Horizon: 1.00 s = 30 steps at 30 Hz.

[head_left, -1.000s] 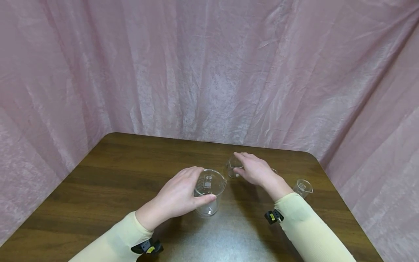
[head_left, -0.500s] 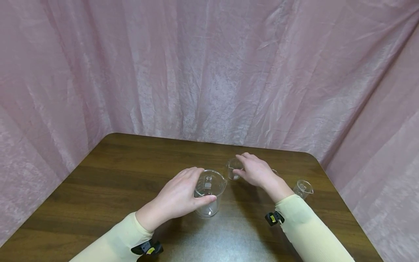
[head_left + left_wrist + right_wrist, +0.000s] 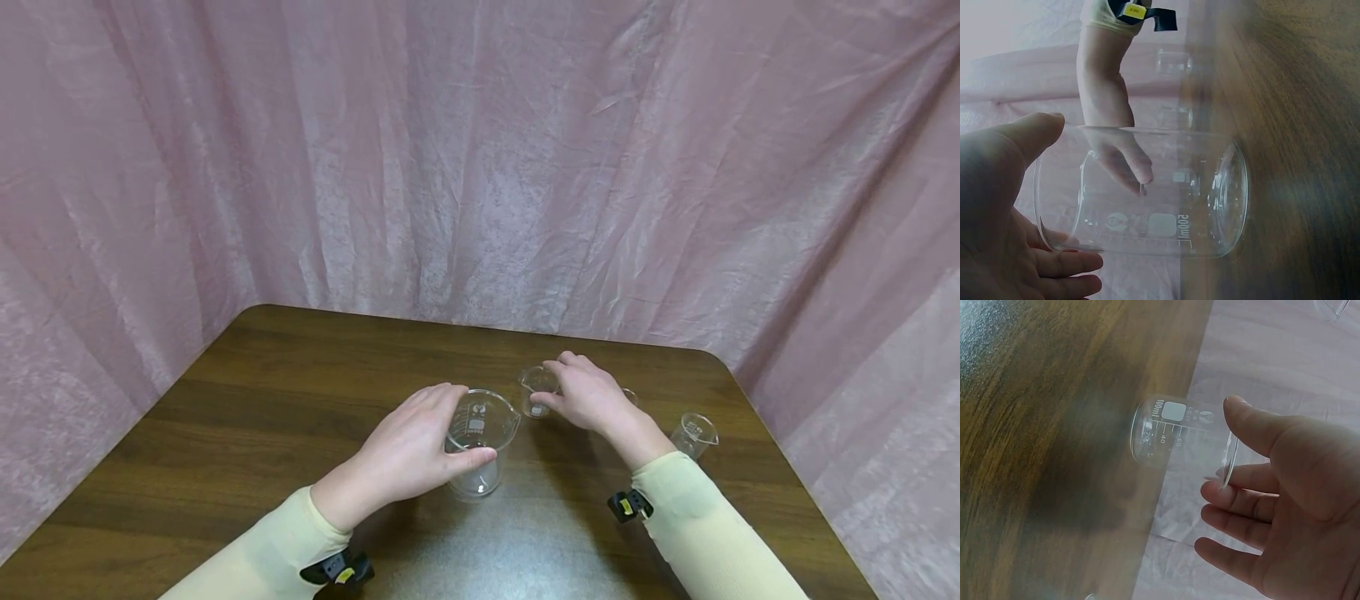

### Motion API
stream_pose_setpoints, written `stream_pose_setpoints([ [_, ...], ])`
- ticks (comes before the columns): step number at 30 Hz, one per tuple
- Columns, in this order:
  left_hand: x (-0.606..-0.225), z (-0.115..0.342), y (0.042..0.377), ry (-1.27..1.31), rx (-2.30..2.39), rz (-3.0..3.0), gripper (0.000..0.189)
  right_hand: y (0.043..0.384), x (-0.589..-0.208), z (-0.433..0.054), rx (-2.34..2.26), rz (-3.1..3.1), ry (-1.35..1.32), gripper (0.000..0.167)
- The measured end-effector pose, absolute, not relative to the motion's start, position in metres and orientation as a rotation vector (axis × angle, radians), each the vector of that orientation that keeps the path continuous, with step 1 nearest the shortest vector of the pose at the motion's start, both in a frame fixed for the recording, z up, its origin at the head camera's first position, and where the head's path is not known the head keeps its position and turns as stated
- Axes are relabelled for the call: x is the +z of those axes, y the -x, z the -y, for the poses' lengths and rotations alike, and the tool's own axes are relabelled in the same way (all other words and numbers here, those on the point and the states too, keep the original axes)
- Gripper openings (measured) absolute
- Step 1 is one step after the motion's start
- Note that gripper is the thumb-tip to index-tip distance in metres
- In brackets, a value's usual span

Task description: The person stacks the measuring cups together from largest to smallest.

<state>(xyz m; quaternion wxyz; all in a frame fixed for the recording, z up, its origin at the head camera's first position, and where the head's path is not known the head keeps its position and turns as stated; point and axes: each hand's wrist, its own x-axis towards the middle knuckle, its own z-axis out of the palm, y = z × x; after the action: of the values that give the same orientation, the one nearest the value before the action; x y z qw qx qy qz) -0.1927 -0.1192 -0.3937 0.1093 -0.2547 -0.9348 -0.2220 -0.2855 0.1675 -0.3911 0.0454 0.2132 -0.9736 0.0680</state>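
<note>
My left hand holds a large clear glass beaker near its rim, thumb on the near side and fingers on the far side. The beaker stands upright at the table's middle, and its print reads 500ml in the left wrist view. Farther back and to the right, my right hand pinches the rim of a small beaker marked 100ml between thumb and fingers. That small beaker is upright; whether its base touches the table I cannot tell. Both beakers look clear inside.
Another small beaker stands on the wooden table near the right forearm. One more glass rim shows behind the right hand, mostly hidden. A pink curtain hangs behind the table.
The right hand and the 100ml beaker have shifted slightly toward me, and the fingers have closed on its rim. The left hand and the 500ml beaker stay nearly still.
</note>
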Motion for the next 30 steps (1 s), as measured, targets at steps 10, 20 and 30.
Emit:
stream_pose_setpoints([
  [10,-0.3935,0.1185,0.191,0.734,-0.654,2.755,0.089,0.2836,-0.3935,-0.1662,0.222,2.953,-0.637,0.061],
  [20,-0.3927,0.1184,0.1905,0.73,-0.656,2.758,0.091,0.2806,-0.3959,-0.1642,0.238,2.927,-0.597,0.059],
  [30,-0.392,0.1173,0.1911,0.741,-0.67,2.739,0.087,0.2797,-0.3979,-0.1643,0.283,2.904,-0.569,0.058],
])
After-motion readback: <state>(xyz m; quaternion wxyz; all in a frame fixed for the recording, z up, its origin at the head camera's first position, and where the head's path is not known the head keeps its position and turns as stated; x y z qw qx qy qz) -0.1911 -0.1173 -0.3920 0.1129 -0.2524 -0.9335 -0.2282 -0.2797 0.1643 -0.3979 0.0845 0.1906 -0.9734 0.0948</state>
